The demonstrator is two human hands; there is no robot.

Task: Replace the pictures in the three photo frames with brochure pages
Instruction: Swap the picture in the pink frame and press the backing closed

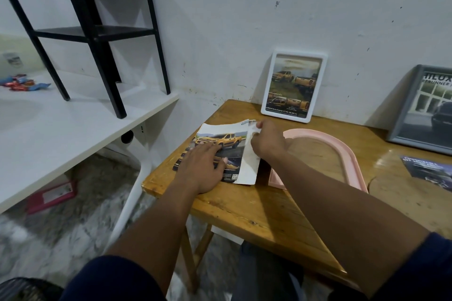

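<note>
A brochure (221,138) with a yellow pickup truck on its page lies at the left end of the wooden table (259,205). My left hand (204,166) presses flat on it with fingers spread. My right hand (266,140) pinches the page's right edge (248,166) and lifts it upright. A white photo frame (294,85) showing truck pictures leans on the wall behind. A grey frame (422,110) with a dark car picture leans at the far right. A pink arched frame (342,149) lies flat on the table beside my right wrist.
A loose dark brochure page (430,171) lies on a round wooden board at the right. To the left stands a white desk (73,129) carrying a black metal shelf (97,32) and snack wrappers (22,83). A red box (51,195) sits on the floor beneath.
</note>
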